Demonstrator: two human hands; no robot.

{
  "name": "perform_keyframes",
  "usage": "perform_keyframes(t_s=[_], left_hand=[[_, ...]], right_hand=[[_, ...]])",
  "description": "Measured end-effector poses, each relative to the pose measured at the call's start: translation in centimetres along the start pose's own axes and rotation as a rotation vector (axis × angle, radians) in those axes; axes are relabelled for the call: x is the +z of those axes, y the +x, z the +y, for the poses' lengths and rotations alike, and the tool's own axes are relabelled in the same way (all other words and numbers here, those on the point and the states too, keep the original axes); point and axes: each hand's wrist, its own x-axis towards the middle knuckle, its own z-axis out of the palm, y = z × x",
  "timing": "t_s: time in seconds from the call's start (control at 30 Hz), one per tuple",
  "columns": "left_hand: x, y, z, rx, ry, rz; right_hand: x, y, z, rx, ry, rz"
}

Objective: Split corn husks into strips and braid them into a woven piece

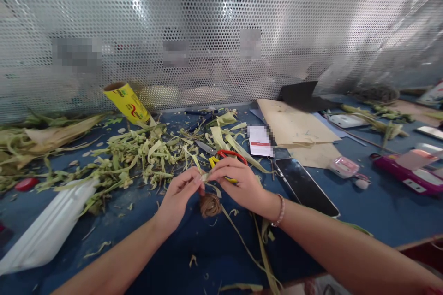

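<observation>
My left hand [180, 196] and my right hand [240, 182] meet near the middle of the blue table, fingertips pinched on a small pale strip of husk [205, 177]. Just beneath the fingertips is a roll of brown cord [210, 205]. Scissors with red handles [232, 154] lie behind my right hand, and a yellow handle [212, 161] shows beside its fingers. A long thin husk strand [242, 238] trails from near the roll toward the front edge.
Heaps of green husk pieces [138, 152] cover the left, with a yellow tube [127, 102] behind. A white plastic packet [51, 226] lies front left. Right are a black phone [308, 186], brown paper [294, 124] and a purple object [410, 173]. A perforated metal screen [207, 18] stands behind.
</observation>
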Motion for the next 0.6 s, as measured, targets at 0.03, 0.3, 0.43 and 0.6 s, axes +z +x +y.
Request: perform_keyframes(t_s=[0.03,0.3,0.43,0.6], left_hand=[[0.0,0.0,0.0,0.003,-0.004,-0.007],[0.2,0.2,0.8,0.102,0.146,-0.010],[0.5,0.2,1.3,0.209,0.376,-0.064],[0.5,-0.2,1.2,0.380,0.640,-0.077]], right_hand=[[0.0,0.0,0.1,-0.012,-0.006,-0.005],[-0.4,0.0,-0.3,0.053,0.053,-0.011],[-0.3,0.0,-0.6,0.015,-0.002,-0.029],[-0.5,-0.1,-1.6,-0.088,-0.007,-0.035]])
